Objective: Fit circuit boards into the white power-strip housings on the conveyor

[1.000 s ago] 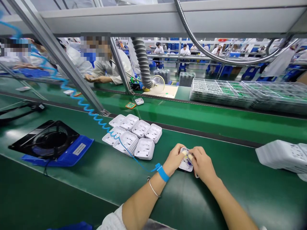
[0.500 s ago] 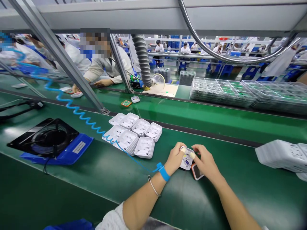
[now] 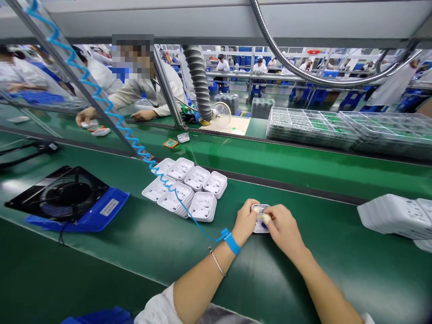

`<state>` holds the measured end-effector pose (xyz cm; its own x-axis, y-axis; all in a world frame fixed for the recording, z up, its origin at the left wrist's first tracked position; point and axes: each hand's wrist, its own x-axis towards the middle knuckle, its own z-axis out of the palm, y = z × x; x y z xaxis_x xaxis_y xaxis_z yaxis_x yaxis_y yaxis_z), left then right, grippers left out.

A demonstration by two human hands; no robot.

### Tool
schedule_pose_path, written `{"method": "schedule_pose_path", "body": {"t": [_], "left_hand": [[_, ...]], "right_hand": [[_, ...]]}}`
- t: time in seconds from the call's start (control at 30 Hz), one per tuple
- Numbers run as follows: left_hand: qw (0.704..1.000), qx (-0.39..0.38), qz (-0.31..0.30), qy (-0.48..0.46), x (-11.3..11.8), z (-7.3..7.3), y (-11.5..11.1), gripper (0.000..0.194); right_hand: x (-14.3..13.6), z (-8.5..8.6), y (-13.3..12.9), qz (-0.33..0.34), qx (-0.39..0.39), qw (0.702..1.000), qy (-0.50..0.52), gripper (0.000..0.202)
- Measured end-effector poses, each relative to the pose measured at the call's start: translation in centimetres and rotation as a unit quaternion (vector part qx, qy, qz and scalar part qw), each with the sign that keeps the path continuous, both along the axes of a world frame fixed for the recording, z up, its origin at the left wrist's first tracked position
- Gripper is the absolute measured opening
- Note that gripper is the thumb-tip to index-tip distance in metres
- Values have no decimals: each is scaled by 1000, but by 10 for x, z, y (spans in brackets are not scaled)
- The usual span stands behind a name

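Shell (image 3: 260, 219) sits on near belt, pinched between our hands: left hand (image 3: 245, 222) grips its left edge, right hand (image 3: 283, 229) closes on right side, fingertip pressing inside. Long axis runs near-far. Shell stacks (image 3: 187, 189) lie left, beyond left hand.

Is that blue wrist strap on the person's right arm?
No, the blue wrist strap sits on the left wrist, just behind the left hand.

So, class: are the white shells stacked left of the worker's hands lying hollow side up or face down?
Hollow side up. The white shells show raised rims and inner ribs toward the camera, in short stacks on the green mat.
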<state>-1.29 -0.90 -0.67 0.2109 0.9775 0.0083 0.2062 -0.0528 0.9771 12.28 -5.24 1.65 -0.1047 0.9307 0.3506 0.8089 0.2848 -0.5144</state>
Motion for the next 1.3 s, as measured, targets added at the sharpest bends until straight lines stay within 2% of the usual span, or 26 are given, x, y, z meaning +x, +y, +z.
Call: {"method": "schedule_pose_path", "body": {"t": [0.1,0.2,0.33,0.6,0.93,1.1,1.3], "left_hand": [[1000,-18,-9,-17,2,-2,-3,18],[999,-27,-22,-12,3,-2,-5,20],[999,-49,-22,5,2,-1,-5,21],[999,-41,-24,15,-1,5,-4,28],[998,-21,-22,60,-3,8,-5,30],[998,-26,-13,62,-3,8,-6,29],[994,-20,-12,107,-2,10,-9,31]], "right_hand": [[-11,-7,-1,3,-10,996,-85,10],[-14,-14,1,-9,-10,992,-124,13],[-8,-17,3,-19,-2,993,-116,15],[-4,-22,7,-12,-1,997,-72,14],[-1,-26,9,38,-14,998,-39,15],[-3,-28,8,42,13,996,-76,17],[-9,-29,7,25,53,986,-155,22]]}}
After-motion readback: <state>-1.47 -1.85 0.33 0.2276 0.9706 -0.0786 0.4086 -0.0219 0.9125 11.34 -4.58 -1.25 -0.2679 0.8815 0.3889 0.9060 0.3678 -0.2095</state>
